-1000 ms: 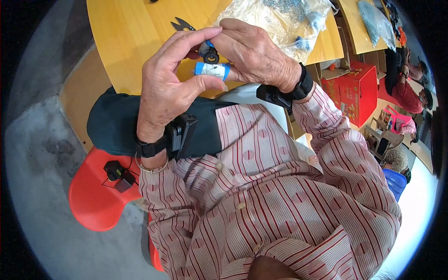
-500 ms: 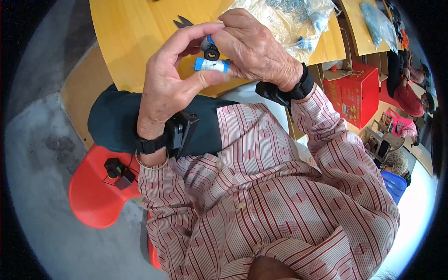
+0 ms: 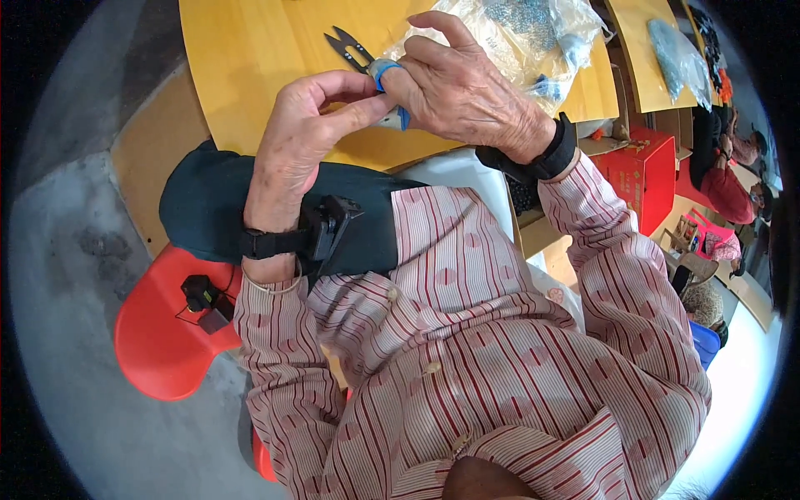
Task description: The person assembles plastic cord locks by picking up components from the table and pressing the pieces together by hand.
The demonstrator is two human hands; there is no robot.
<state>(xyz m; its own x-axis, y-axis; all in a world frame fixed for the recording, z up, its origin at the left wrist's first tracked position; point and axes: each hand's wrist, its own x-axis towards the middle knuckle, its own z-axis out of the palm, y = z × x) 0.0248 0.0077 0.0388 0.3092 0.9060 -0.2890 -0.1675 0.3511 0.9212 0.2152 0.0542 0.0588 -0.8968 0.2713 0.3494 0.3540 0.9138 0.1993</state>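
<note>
Both hands meet above the counter (image 3: pixel 250 67) edge, pinching a small blue-and-white piece (image 3: pixel 392 92) between them. The left hand (image 3: pixel 300 142) closes thumb and forefinger on its lower end; the right hand (image 3: pixel 467 92) grips it from two o'clock, fingers curled round the top. The piece looks light, small and stiff, likely slippery, so fingertip grip at both ends suits it. Its long axis seems to run from eleven to five o'clock, though fingers hide much. Snips (image 3: pixel 350 48) lie at eleven o'clock, a plastic bag (image 3: pixel 517 33) at one.
</note>
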